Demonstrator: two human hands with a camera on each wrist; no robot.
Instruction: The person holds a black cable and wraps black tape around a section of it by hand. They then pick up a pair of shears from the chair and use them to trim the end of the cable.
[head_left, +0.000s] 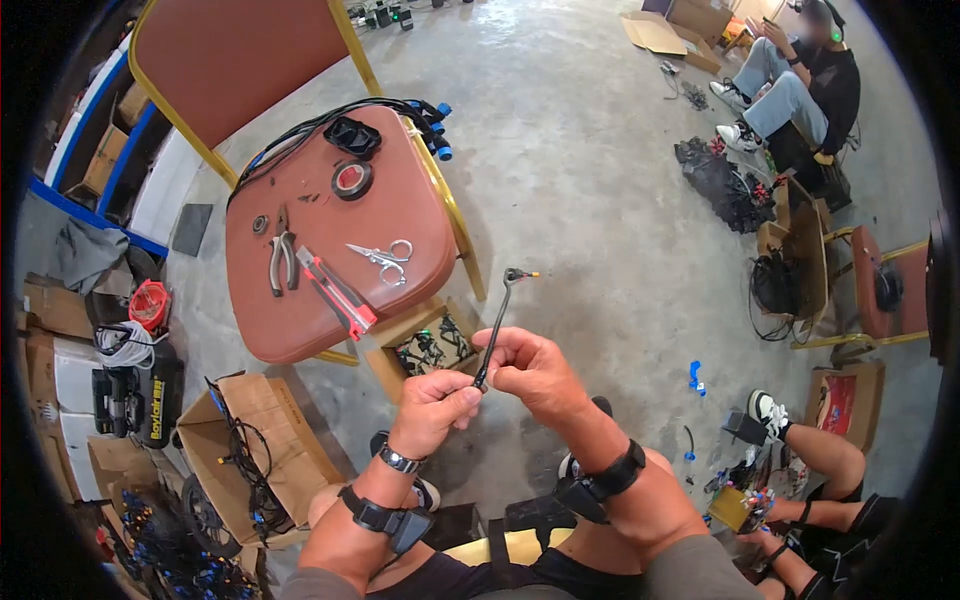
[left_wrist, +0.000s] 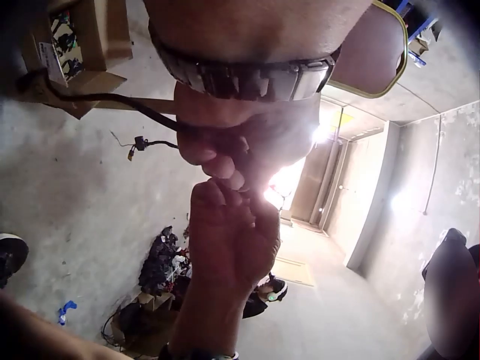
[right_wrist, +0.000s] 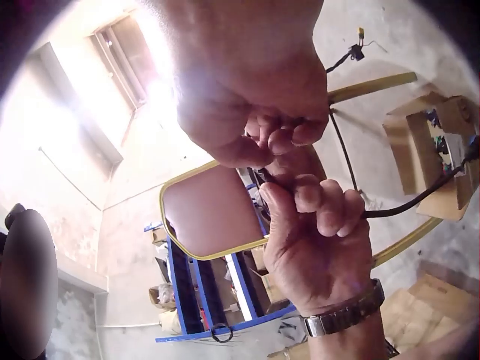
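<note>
A thin black cable (head_left: 494,333) stands up between my two hands, with a small connector and an orange tip (head_left: 534,274) at its far end. My left hand (head_left: 430,408) pinches the cable low down between thumb and forefinger. Close against it, my right hand (head_left: 532,376) pinches the same stretch. In the right wrist view a dark piece of the cable (right_wrist: 261,176) shows at the left thumb tip, and another length (right_wrist: 412,208) runs out past the left fingers toward a box. The fingers partly hide the pinched section.
A chair seat (head_left: 330,235) ahead bears pliers (head_left: 284,255), a red utility knife (head_left: 335,293), scissors (head_left: 385,260), a tape roll (head_left: 351,180) and bundled cables (head_left: 300,130). Open cardboard boxes (head_left: 300,430) stand beside and below it. Two people sit at the right.
</note>
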